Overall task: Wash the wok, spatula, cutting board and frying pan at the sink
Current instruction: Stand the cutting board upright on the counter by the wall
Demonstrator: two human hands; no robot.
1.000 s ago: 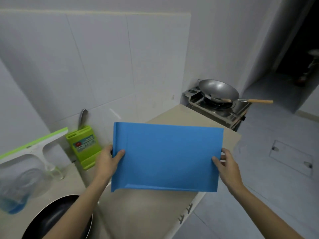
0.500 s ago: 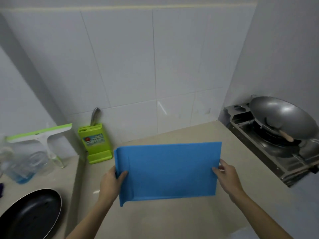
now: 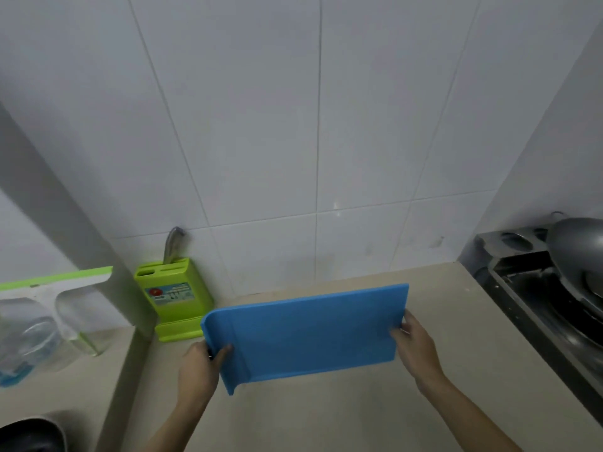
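Bare counter (image 3: 326, 415) below, knife block (image 3: 174, 300) left, stove (image 3: 528, 288) right, wall behind

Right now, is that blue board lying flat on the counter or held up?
Held up, tilted. The left hand and right hand grip the short ends of the blue cutting board above the counter.
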